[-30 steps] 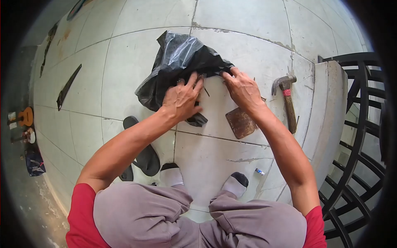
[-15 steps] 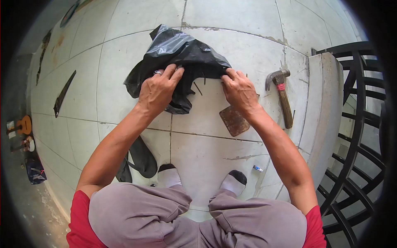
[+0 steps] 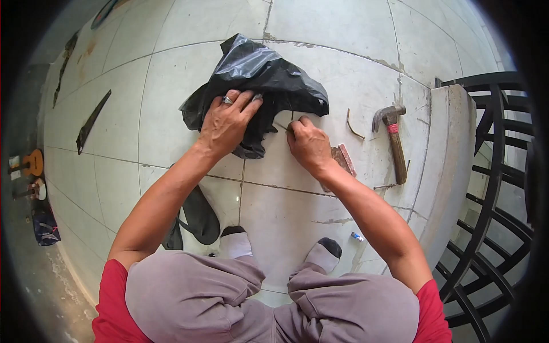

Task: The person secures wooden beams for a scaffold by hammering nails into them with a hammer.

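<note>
A crumpled black plastic bag point(image 3: 257, 66) lies on the tiled floor in front of me. My left hand point(image 3: 227, 120), with a ring on one finger, grips the bag's near edge. Just right of the bag, my right hand point(image 3: 309, 143) is closed in a pinch at the end of a thin dark nail point(image 3: 281, 125). Another thin nail point(image 3: 292, 108) stands out beside the bag's edge. A reddish block point(image 3: 346, 160) lies partly hidden under my right wrist. Farther right are a bent nail point(image 3: 354, 126) and a claw hammer point(image 3: 394, 140) with a wooden handle.
A straight nail point(image 3: 384, 186) and a small blue-and-white item point(image 3: 357, 236) lie at the right. Black sandals point(image 3: 200, 217) rest by my left foot. A strip of black plastic point(image 3: 93, 123) lies at left. Black metal railing point(image 3: 494, 148) stands beyond a low ledge point(image 3: 449, 143).
My right hand has left the bag's right corner and moved left and nearer to me, onto a nail. The bent nail and the block's red side now show. My left hand stays on the bag.
</note>
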A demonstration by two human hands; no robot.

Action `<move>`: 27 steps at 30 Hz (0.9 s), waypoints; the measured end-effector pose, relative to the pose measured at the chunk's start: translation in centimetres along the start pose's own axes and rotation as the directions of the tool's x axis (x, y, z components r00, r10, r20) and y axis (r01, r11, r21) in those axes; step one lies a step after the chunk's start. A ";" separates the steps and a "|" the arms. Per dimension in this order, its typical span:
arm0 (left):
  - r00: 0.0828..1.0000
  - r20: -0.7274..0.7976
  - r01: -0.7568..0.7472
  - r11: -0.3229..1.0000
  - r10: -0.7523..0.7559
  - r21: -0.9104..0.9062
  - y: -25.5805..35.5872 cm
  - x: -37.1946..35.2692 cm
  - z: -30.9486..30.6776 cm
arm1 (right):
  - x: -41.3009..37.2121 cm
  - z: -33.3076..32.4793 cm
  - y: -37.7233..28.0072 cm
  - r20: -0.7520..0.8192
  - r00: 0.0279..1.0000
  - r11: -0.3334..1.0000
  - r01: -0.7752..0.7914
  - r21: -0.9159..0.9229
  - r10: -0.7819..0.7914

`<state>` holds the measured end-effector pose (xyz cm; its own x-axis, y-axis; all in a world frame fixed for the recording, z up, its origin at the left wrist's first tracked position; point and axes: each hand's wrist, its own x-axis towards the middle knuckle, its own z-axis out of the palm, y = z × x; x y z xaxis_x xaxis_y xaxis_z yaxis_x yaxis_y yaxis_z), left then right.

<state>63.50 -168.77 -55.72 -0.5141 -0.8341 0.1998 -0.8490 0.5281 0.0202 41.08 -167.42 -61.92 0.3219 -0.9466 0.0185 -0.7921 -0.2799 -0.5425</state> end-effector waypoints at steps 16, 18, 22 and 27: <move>0.992 -0.047 0.103 0.962 -0.119 -0.254 -1.4 2.4 -1.9 | 8.7 -1.6 0.5 0.094 0.960 0.963 0.269 -0.030 -0.265; 0.995 0.017 0.096 0.965 -0.095 -0.246 -1.1 2.4 -1.8 | 10.0 -1.2 0.3 0.164 0.956 0.966 0.253 -0.044 -0.243; 0.993 0.042 0.118 0.954 -0.110 -0.277 -1.1 2.0 -1.6 | 10.6 -0.7 1.3 0.133 0.930 0.928 0.356 -0.111 -0.341; 0.991 0.075 0.129 0.938 -0.110 -0.321 -0.9 1.7 -1.3 | 8.7 -0.4 2.8 0.021 0.938 0.926 0.345 -0.154 -0.346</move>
<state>63.53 -170.46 -54.15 -0.4251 -0.8969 0.1224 -0.8233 0.4393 0.3594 41.46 -176.45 -62.95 0.5871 -0.7875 0.1876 -0.7020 -0.6107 -0.3665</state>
